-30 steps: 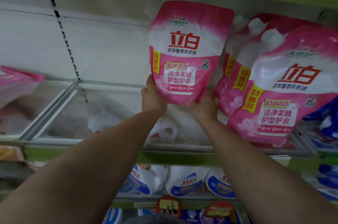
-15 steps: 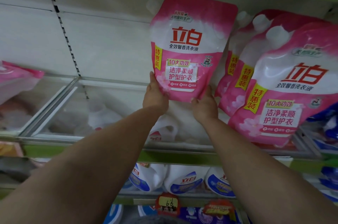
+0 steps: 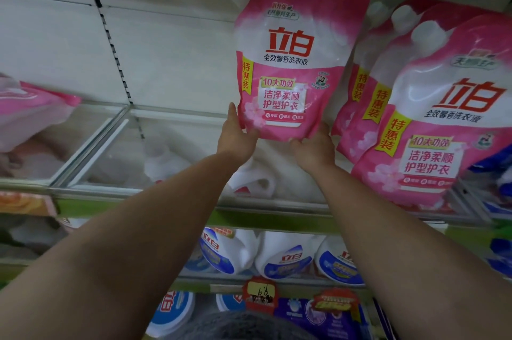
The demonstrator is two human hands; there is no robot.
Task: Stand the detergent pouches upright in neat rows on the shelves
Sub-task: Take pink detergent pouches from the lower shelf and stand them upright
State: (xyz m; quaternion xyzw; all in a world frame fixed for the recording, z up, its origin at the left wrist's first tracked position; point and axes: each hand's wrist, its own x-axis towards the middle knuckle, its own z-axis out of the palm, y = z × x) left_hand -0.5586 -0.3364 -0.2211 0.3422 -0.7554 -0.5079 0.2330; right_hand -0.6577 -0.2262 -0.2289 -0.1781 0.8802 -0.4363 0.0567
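Our left hand (image 3: 235, 137) and right hand (image 3: 313, 148) grip the pink pouch (image 3: 291, 62) by its bottom corners, keeping it upright to join the row of pouches (image 3: 432, 123) on the shelf (image 3: 171, 117).

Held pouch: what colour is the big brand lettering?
Red, on the white band of the pink pouch; head view shows it.

The pink pouch (image 3: 30, 109) at far left is blurred and cut by the frame edge; rightmost pouches (image 3: 443, 123) overlap, hiding those behind; price tags (image 3: 260, 294) below are unreadable.
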